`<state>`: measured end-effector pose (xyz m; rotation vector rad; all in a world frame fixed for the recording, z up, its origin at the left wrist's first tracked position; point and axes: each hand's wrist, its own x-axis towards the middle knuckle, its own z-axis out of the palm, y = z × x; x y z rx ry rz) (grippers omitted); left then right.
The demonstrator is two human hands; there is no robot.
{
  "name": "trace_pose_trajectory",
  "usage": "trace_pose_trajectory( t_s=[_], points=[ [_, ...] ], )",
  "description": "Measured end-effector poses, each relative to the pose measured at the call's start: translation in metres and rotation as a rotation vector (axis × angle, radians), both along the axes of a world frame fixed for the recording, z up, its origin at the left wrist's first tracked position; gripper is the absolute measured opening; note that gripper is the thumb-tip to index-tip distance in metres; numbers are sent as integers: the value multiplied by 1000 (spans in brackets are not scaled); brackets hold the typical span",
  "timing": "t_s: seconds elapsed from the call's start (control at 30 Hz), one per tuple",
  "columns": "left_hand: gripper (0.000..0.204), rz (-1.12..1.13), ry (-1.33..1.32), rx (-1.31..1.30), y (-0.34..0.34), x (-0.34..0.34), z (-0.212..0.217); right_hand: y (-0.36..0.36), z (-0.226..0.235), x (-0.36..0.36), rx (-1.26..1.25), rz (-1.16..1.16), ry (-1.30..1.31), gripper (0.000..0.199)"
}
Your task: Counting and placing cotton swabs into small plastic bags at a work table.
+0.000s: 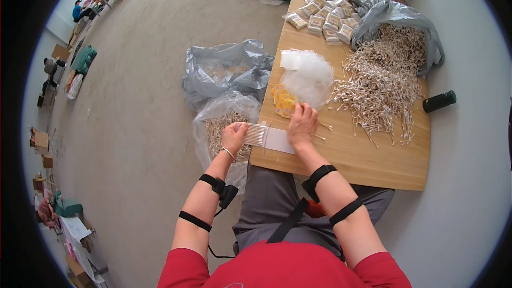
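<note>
At the table's near left corner, my left hand (233, 137) is closed on a flat row of cotton swabs (255, 134); whether a clear bag surrounds them I cannot make out. A white flat rectangle (279, 141) lies on the tabletop between my hands. My right hand (303, 125) rests palm down just beyond it, fingers stretched forward and a little apart. Its fingertips reach the edge of some small yellow cards (285, 104). Behind these cards a stack of clear plastic bags (309, 72) is spread out. A few loose swabs (324, 126) lie right of my right hand.
A large heap of swabs (381, 80) spills from a grey bag (433, 42) on the wooden table (346, 157). Filled packets (332, 21) lie farther back. A dark green cylinder (439, 101) is by the wall. Left of the table are a swab-filled bag (213, 130) and a grey bag (226, 66).
</note>
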<state>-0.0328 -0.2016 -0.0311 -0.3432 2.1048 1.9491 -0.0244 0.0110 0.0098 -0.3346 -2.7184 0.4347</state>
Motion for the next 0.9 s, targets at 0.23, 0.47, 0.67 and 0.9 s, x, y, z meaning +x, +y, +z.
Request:
trace_pose_trajectory(
  t_s=[0.23,0.47,0.67,0.9],
  points=[
    [23,54,65,-18,3,1,2,22,10,-12,-52,40,-197,41],
    [21,7,-9,-98,4,-1,-4,30,21,-16,-121,31,-294,42],
    [20,26,-5,-2,5,-1,-4,34,21,-23,-112,55,-350,40],
    [19,50,35,-40,4,-2,-4,31,19,-27,-155,27,-437,40]
  ],
)
